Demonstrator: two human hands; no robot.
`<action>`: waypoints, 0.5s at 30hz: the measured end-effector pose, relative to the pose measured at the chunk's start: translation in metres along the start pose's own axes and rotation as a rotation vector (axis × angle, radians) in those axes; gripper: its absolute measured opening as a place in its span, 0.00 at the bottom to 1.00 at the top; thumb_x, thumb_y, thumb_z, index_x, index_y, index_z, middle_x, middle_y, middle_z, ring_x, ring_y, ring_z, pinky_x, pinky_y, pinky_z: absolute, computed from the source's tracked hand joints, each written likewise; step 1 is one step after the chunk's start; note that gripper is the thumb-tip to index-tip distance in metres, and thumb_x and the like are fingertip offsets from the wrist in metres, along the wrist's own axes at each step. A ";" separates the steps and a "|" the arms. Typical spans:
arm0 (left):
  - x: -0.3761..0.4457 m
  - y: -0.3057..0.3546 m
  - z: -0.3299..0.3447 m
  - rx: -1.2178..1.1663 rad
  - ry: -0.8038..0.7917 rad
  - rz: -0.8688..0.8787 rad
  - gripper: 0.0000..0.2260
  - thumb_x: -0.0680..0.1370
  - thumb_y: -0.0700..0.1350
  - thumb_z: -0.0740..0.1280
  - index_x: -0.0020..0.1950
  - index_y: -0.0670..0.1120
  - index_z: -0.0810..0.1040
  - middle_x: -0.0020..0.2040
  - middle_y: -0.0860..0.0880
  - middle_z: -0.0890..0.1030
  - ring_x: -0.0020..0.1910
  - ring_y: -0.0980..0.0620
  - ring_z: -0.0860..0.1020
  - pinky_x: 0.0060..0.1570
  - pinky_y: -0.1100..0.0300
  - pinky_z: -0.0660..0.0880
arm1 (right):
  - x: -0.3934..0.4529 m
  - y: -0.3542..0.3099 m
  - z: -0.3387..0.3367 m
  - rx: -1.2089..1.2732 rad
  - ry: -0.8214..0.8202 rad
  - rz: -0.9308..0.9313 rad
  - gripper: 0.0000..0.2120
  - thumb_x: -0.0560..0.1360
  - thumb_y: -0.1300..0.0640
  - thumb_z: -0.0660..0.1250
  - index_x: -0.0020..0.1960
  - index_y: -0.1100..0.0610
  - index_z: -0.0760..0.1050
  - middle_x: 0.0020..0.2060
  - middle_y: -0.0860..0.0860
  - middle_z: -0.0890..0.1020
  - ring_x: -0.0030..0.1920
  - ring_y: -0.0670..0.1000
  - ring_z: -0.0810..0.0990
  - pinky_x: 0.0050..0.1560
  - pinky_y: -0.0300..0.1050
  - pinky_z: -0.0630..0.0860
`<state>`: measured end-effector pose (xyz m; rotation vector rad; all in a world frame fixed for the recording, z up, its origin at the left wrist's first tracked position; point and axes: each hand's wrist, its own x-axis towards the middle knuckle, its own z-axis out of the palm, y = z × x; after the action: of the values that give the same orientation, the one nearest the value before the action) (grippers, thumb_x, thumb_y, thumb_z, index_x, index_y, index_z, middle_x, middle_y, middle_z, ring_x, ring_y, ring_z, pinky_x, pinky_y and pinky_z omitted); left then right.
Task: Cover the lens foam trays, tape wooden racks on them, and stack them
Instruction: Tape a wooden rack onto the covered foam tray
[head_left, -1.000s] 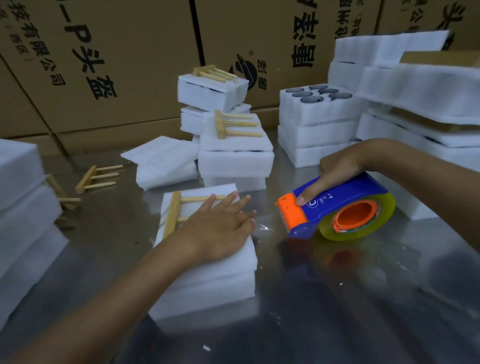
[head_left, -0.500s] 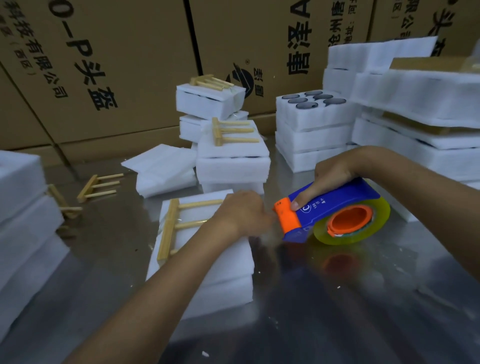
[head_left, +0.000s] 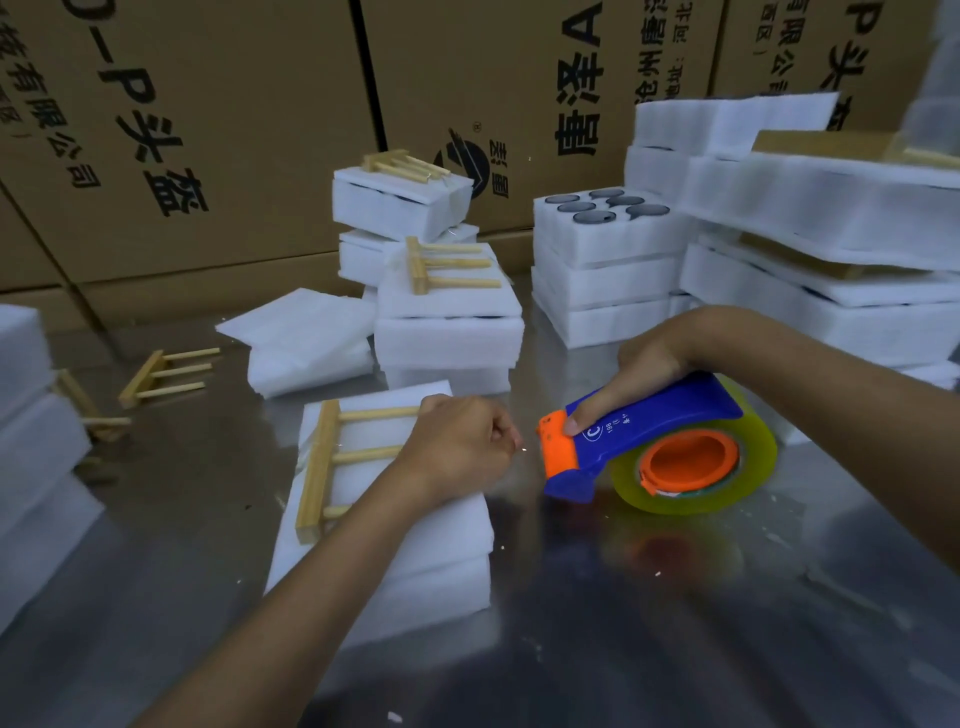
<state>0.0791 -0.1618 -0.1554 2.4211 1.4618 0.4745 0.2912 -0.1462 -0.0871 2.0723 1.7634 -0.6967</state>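
The left hand (head_left: 460, 452) sits on the near foam tray (head_left: 415, 551), fingers curled; I cannot tell if it pinches tape. A wooden rack (head_left: 332, 462) lies on that tray. Just beside it, the right hand (head_left: 649, 374) grips the blue tape dispenser (head_left: 654, 436) on the shiny table (head_left: 675, 623). Farther back stand more covered trays (head_left: 447, 322), and an open tray of lenses (head_left: 608, 223).
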 end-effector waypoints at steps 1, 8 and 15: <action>-0.001 0.000 0.000 0.014 0.002 0.018 0.10 0.77 0.44 0.66 0.37 0.55 0.78 0.32 0.61 0.76 0.41 0.60 0.75 0.62 0.59 0.67 | 0.001 -0.004 0.002 -0.009 0.005 0.005 0.35 0.58 0.21 0.70 0.47 0.51 0.81 0.34 0.48 0.86 0.35 0.49 0.84 0.36 0.40 0.77; -0.001 -0.001 0.003 0.053 0.036 0.063 0.09 0.76 0.42 0.65 0.37 0.53 0.78 0.30 0.60 0.74 0.38 0.58 0.73 0.52 0.64 0.64 | 0.004 -0.021 0.012 -0.048 -0.025 0.042 0.32 0.64 0.23 0.68 0.47 0.52 0.78 0.41 0.50 0.83 0.37 0.50 0.82 0.34 0.40 0.74; 0.000 -0.007 0.004 -0.230 0.080 -0.008 0.10 0.77 0.42 0.65 0.39 0.54 0.79 0.37 0.56 0.81 0.39 0.60 0.78 0.37 0.69 0.71 | -0.002 -0.017 0.018 -0.036 -0.042 0.066 0.32 0.64 0.24 0.69 0.49 0.52 0.77 0.46 0.51 0.82 0.43 0.52 0.82 0.41 0.44 0.77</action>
<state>0.0752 -0.1590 -0.1618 2.2384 1.3647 0.7042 0.2713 -0.1547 -0.0999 2.0664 1.6654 -0.6801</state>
